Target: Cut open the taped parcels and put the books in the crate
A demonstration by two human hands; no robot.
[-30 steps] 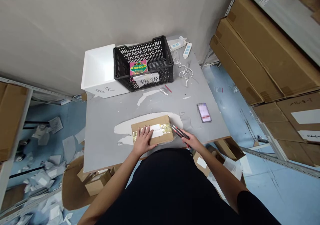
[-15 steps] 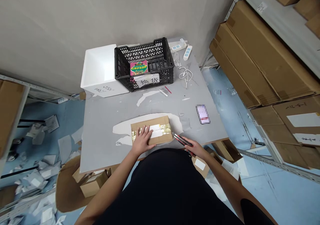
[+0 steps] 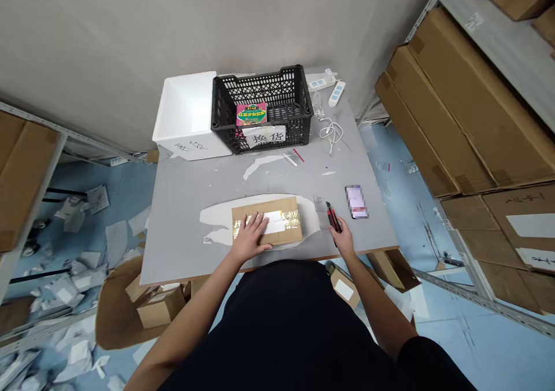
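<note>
A small brown cardboard box point(image 3: 284, 238), with shiny tape and a white label along its top, lies near the front edge of the table. My left hand point(image 3: 250, 239) rests flat on the box's left part, fingers spread. To the right of the box, my right hand point(image 3: 344, 239) is closed around a red and black utility knife point(image 3: 332, 217). The knife's tip points toward the back of the table, apart from the box. Under the box is a worn white patch point(image 3: 310, 213) of the tabletop.
Behind stand a white foam bin point(image 3: 191, 142) and a black plastic crate point(image 3: 303, 131) with a pink package point(image 3: 251, 114) inside. A phone point(image 3: 356, 202) lies right of the knife; a white cable point(image 3: 332, 132) and power strips point(image 3: 337, 93) are farther back. Shelves with cartons point(image 3: 451, 102) flank the table.
My right hand has drawn the knife rightward, away from the box's right end, and turned its tip toward the back. My left hand stays on the box. The view has shifted slightly.
</note>
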